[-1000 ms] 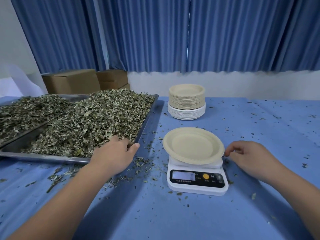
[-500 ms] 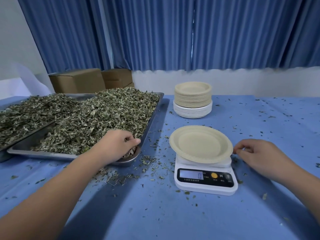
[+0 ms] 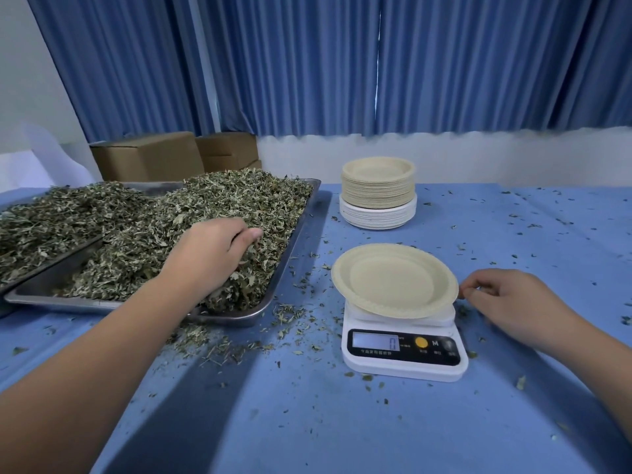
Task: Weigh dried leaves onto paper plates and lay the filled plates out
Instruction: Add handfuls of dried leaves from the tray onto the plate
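A beige paper plate (image 3: 393, 280) lies bare on a white digital scale (image 3: 403, 350) at the middle of the blue table. Left of it a metal tray (image 3: 290, 241) holds a heap of dried leaves (image 3: 143, 230). My left hand (image 3: 208, 254) is dug into the near right part of that heap, fingers curled round a handful of leaves. My right hand (image 3: 506, 304) rests on the table just right of the plate, fingers loosely curled, fingertips close to the plate's rim and holding nothing.
A stack of spare paper plates (image 3: 378, 191), beige over white, stands behind the scale. A second tray of leaves (image 3: 41, 217) lies at the far left. Cardboard boxes (image 3: 150, 155) sit behind the trays. Leaf crumbs (image 3: 239, 336) litter the blue cloth.
My left hand moved from the tray's near rim forward into the leaf heap and closed on leaves. The right hand stayed beside the plate. The camera moved closer.
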`<state>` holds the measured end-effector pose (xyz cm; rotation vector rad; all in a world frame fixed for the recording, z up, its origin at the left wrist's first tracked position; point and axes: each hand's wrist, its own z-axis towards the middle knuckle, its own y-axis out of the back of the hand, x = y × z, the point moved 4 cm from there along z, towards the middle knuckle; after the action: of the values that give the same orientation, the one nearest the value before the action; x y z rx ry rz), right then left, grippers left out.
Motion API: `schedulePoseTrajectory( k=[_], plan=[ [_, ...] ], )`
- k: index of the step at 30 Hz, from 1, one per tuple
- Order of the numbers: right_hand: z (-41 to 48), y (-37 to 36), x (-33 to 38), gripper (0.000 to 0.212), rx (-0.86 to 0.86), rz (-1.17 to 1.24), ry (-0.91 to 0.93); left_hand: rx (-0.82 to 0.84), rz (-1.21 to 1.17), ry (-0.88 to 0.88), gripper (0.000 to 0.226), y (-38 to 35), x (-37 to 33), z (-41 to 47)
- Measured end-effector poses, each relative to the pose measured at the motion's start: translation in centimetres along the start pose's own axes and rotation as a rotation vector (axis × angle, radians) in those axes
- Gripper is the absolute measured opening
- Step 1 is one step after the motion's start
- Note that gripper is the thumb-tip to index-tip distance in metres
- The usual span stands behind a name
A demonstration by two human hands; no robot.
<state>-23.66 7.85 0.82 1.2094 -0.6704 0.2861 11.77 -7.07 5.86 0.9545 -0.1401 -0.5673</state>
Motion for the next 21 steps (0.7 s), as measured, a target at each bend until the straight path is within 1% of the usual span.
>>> schedulePoseTrajectory(
  k=[2, 6, 11, 13, 17, 19, 21],
  plan=[
    [0.0, 0.0, -0.1, 0.025, -0.003, 0.008, 0.006, -0.005, -0.018, 0.003, 0.038, 0.3, -0.4, 0.6],
    [0.1, -0.1, -0.3, 0.025, 0.004, 0.017, 0.004, 0.059, -0.024, 0.047, 0.040, 0.6, -1.0, 1.6],
    [0.3, -0.2, -0.4, 0.026, 0.000, 0.041, 0.013, -0.007, -0.082, 0.054, 0.038, 1.8, -3.1, 2.7],
    [0.3, -0.2, -0.5, 0.026, 0.001, 0.046, 0.012, -0.052, -0.147, 0.036, 0.041, 2.3, -4.9, 3.3],
    [0.3, -0.3, -0.5, 0.025, 0.001, 0.050, 0.012, -0.191, -0.323, -0.042, 0.045, 3.3, -10.2, 5.1],
    [0.3, -0.2, -0.6, 0.025, -0.005, 0.056, 0.010, -0.187, -0.404, -0.089, 0.043, 2.9, -13.0, 5.7],
    [0.3, -0.1, -0.7, 0.026, -0.009, 0.062, 0.007, -0.138, -0.471, -0.126, 0.043, 1.7, -15.4, 5.8]
  ],
)
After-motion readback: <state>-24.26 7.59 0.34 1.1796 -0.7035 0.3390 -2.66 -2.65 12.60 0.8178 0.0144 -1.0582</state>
